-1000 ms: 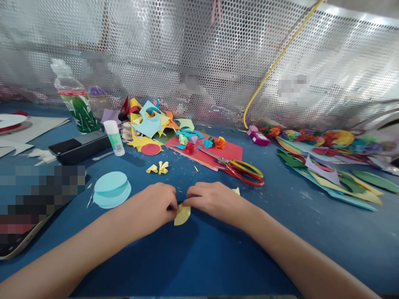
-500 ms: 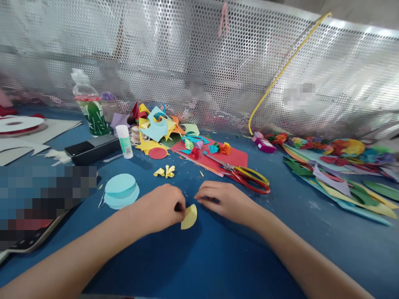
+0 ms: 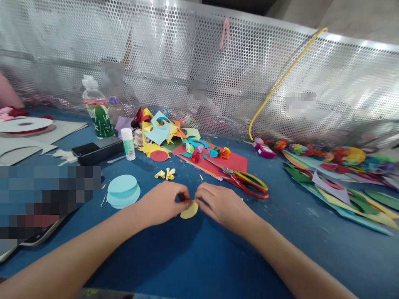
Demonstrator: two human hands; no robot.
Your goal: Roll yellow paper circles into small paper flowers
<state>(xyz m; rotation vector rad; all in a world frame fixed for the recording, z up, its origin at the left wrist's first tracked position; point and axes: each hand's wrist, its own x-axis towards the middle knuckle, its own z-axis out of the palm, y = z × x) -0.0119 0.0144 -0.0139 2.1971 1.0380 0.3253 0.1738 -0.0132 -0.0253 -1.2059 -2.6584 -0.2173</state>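
Observation:
A small piece of pale yellow paper (image 3: 189,211) with a rounded edge is held just above the blue table. My left hand (image 3: 166,203) pinches it from the left between thumb and fingers. On the other side, the closed fingertips of my right hand (image 3: 220,203) grip its right edge, partly hiding it. Two folded yellow paper pieces (image 3: 169,173) lie beyond my left hand. Light blue paper circles (image 3: 124,191) are stacked to the left of it. Past my right hand rest scissors (image 3: 240,177) with red and yellow handles, partly on a red paper sheet (image 3: 238,162).
A glue stick (image 3: 128,144) stands upright near a black case (image 3: 98,150) and a bottle (image 3: 98,110). Colored paper scraps (image 3: 158,131) are heaped at the back, before a perforated metal screen (image 3: 174,54). Cut paper shapes (image 3: 333,187) lie at right, a blurred-out device (image 3: 46,245) at left.
My right hand has come left to the yellow paper, and its fingers have closed on the edge. The paper has turned and moved up slightly. The camera view has shifted a little.

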